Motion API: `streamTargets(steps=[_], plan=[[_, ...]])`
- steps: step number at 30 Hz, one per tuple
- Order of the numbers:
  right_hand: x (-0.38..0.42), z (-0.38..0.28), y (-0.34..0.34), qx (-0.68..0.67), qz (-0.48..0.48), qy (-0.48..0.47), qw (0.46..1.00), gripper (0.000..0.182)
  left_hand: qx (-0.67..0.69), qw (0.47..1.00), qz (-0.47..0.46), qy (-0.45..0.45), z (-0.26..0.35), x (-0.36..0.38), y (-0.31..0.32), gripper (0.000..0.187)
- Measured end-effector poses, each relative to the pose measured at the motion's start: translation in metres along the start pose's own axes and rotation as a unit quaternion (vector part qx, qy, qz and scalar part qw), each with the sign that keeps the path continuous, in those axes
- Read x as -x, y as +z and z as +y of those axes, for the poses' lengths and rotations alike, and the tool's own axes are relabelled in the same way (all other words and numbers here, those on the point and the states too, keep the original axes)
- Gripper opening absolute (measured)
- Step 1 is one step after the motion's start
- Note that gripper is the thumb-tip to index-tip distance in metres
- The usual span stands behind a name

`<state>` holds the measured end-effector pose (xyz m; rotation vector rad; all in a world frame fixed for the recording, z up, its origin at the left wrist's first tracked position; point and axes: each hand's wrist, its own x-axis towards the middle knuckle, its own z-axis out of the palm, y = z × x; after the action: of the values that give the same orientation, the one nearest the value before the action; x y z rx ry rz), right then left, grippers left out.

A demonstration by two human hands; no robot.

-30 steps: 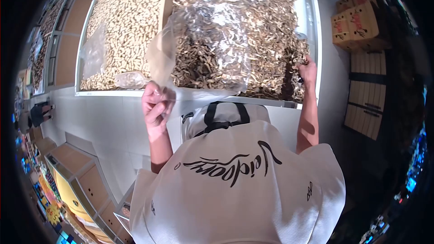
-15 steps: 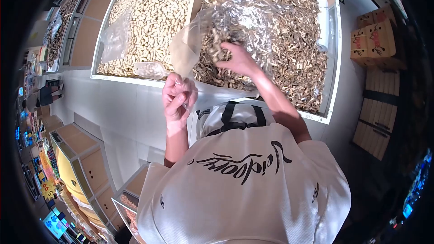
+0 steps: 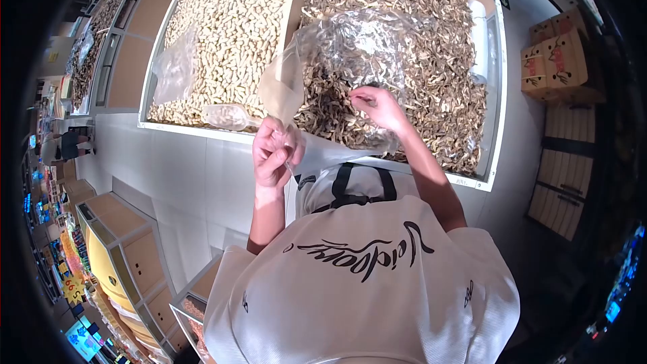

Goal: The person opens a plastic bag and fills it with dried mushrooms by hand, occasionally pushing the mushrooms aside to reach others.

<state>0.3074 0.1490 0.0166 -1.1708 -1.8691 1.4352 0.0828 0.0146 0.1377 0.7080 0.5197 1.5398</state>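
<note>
My left hand [image 3: 275,152] is closed on the gathered edge of a clear plastic bag [image 3: 282,87], just in front of the bin's front rim. The bag spreads up and to the right over a heap of brown, shrivelled dried strips [image 3: 438,74] that look like dried mushrooms. Above the heap, beside the bag's crumpled shiny part, is my right hand [image 3: 379,108], fingertips pinched together; whatever they hold, if anything, is too small to make out. A clear plastic scoop [image 3: 228,117] lies on the peanuts [image 3: 236,20], left of my left hand.
A wooden divider [image 3: 295,7] separates peanuts from dried strips. Another clear bag [image 3: 174,61] lies on the peanuts' left side. A white plastic roll [image 3: 479,40] rests along the right wall. Cardboard boxes [image 3: 559,61] stand at the right.
My right hand has moved right and slightly down, and the clump of dried strips in its fingers is gone from them. My left hand still grips the bag, slightly lower and to the right.
</note>
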Motion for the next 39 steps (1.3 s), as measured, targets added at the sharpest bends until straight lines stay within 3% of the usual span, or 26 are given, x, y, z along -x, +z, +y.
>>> streamTargets(steps=[4, 5, 9, 15, 16, 19, 22, 26, 30, 37, 39], plan=[[-0.001, 0.012, -0.028, -0.012, 0.059, 0.010, 0.998, 0.032, 0.007, 1.000, -0.017, 0.008, 0.001, 0.001, -0.012, 0.037], [-0.004, 0.013, -0.036, 0.030, 0.076, 0.059, 0.995, 0.034, 0.011, 1.000, -0.026, 0.010, 0.002, 0.002, -0.016, 0.037], [-0.027, 0.004, -0.065, 0.075, 0.121, 0.111, 0.983, 0.046, 0.019, 0.998, -0.060, -0.006, 0.002, 0.000, -0.028, 0.034], [-0.096, -0.041, -0.089, 0.176, 0.143, 0.085, 0.970, 0.062, 0.055, 0.995, -0.084, -0.018, 0.006, -0.013, -0.042, 0.034], [-0.115, -0.044, -0.095, 0.248, 0.131, 0.014, 0.960, 0.078, 0.060, 0.994, -0.089, -0.023, 0.006, -0.016, -0.045, 0.033], [-0.177, -0.044, -0.103, 0.325, 0.125, -0.050, 0.936, 0.100, 0.064, 0.993, -0.094, -0.033, 0.008, -0.026, -0.051, 0.032], [-0.254, -0.040, -0.101, 0.405, 0.131, -0.035, 0.904, 0.116, 0.070, 0.992, -0.093, -0.053, 0.006, -0.035, -0.059, 0.030], [-0.330, -0.043, -0.095, 0.445, 0.131, -0.031, 0.885, 0.123, 0.072, 0.989, -0.089, -0.092, 0.008, -0.050, -0.060, 0.028], [-0.383, -0.046, -0.101, 0.468, 0.094, 0.029, 0.878, 0.126, 0.042, 0.987, -0.097, -0.118, 0.013, -0.068, -0.065, 0.026], [-0.420, -0.058, -0.118, 0.475, 0.015, 0.053, 0.878, 0.117, 0.046, 0.986, -0.092, -0.132, 0.011, -0.096, -0.075, 0.031], [-0.417, -0.058, -0.121, 0.477, 0.033, 0.031, 0.878, 0.100, 0.047, 0.986, -0.098, -0.127, 0.007, -0.101, -0.079, 0.030]])
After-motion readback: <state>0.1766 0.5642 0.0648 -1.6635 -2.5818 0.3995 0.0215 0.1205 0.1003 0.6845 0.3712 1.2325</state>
